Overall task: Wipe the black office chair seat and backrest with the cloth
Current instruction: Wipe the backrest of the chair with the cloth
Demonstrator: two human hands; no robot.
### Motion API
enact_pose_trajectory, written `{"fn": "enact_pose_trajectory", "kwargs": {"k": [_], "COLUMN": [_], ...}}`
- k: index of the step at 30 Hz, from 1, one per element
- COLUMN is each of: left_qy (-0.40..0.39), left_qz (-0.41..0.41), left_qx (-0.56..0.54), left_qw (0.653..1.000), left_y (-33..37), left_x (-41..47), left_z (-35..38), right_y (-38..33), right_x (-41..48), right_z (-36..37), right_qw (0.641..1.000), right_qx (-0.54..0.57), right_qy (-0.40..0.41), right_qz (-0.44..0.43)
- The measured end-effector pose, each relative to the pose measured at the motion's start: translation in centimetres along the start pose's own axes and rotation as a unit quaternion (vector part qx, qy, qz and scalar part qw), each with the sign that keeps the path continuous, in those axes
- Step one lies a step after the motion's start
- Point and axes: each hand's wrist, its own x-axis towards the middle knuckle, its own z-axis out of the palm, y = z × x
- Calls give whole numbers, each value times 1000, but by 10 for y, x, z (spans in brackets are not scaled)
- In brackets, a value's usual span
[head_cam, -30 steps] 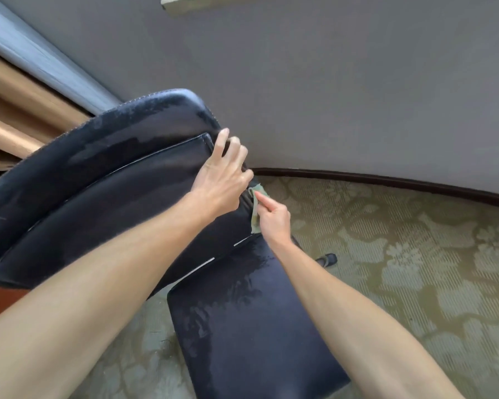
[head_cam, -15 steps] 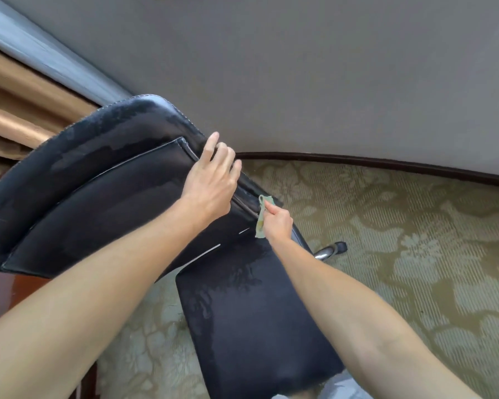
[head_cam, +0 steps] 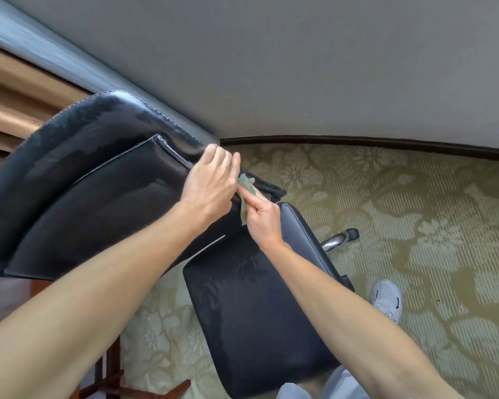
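Left hand (head_cam: 211, 185) grips the side edge of the black backrest (head_cam: 98, 197), fingers curled over the rim, thumb side hidden. Backrest is tilted toward the camera and fills the left of the view; its upper band is glossy, with dull streaky patches.

Right hand (head_cam: 264, 220) pinches a small pale green cloth (head_cam: 246, 182) between thumb and fingers. The cloth is bunched and sits just right of the left hand, against the lower corner of the backrest where it meets the seat (head_cam: 257, 312). The two hands are nearly touching; whether they actually touch can't be told. Part of the cloth hangs below the fingers and part sticks up above them.

The seat is black and runs from below the right wrist down to the bottom edge, with a matte smeared patch near its back. The right forearm crosses its right side.

A chrome chair leg (head_cam: 339, 240) with a dark caster shows past the seat's right edge. A white shoe (head_cam: 386, 299) stands on the green floral carpet (head_cam: 415, 211), right of the seat. Grey trousers (head_cam: 337, 381) at bottom edge. Grey wall (head_cam: 300, 67) with dark baseboard (head_cam: 386, 142) behind. Tan curtain (head_cam: 12, 105) at upper left, dark wood furniture (head_cam: 0, 295) at lower left.
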Motion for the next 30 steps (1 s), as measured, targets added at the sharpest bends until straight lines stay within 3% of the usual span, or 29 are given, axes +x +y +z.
{"fn": "enact_pose_trajectory", "kwargs": {"k": [2,7,11,17,21,25,30], "left_qy": [0,1,-1,-38,-96,-107,-97], "left_qz": [-2,-1,3,14,43,-6,-16], "left_qx": [2,-16,-13,37,34,28,13], "left_qw": [1000,1000,1000,998,994,994,995], "left_y": [1,3,7,16,37,32,30], "left_x": [0,1,3,6,15,16,20], "left_z": [0,-3,-8,-9,-6,-5,-12], "right_y": [10,56,66,48,21,17,29], "right_x": [3,24,37,23,13,6,9], "right_z": [-6,-19,-21,-20,-18,-14,-11], "right_qw": [999,961,937,957,979,987,988], "right_qx": [-18,-63,-25,25,86,108,77], "right_qy": [-1,13,33,31,-15,-36,-16], "right_qz": [28,271,347,289,187,113,134]}}
